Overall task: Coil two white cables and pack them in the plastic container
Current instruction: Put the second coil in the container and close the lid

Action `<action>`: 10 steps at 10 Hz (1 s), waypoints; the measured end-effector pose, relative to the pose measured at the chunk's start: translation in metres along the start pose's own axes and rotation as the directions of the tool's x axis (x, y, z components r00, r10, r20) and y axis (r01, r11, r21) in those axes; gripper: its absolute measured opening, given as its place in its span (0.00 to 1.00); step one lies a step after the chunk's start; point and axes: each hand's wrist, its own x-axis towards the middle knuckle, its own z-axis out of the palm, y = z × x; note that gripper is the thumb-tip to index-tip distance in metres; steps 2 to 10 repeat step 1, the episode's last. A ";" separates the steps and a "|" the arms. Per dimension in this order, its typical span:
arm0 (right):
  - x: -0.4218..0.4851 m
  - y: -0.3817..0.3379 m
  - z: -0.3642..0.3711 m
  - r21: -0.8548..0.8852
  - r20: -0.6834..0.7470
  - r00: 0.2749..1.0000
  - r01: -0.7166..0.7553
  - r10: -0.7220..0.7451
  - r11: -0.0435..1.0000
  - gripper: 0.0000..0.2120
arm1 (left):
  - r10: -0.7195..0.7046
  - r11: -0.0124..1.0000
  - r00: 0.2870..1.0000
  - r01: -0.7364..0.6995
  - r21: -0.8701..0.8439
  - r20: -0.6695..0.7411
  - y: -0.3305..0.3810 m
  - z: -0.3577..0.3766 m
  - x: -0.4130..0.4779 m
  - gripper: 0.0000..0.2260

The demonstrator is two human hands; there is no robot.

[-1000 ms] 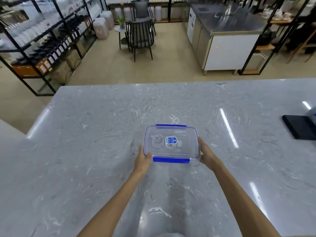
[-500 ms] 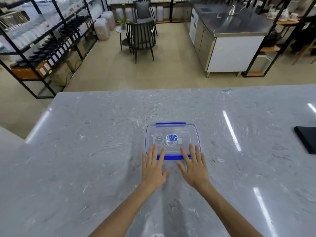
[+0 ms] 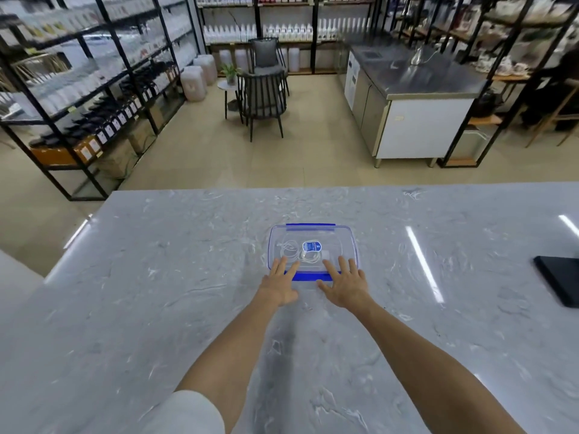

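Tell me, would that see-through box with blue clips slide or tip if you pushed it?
Probably slide: the plastic container sits flat on the glossy marble counter. It likely feels light, holding only thin coiled white cables. Tipping seems unlikely; it looks wide and shallow.

I see bright, even indoor light. Long white strips of glare lie on the polished table [image 3: 156, 308], so the lamps are overhead. One soft dark shadow lies on it, low in the middle. The shelves [image 3: 78, 89] at the edges bend and look slightly blurred.
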 end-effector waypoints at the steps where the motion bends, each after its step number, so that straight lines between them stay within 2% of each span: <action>1: 0.005 0.004 -0.041 0.080 -0.088 0.995 0.052 -0.045 0.995 0.28 | 0.014 1.000 0.999 -0.015 -0.019 -0.029 -0.004 -0.035 -0.002 0.32; 10: 0.005 0.004 -0.041 0.080 -0.088 0.995 0.052 -0.045 0.995 0.28 | 0.014 1.000 0.999 -0.015 -0.019 -0.029 -0.004 -0.035 -0.002 0.32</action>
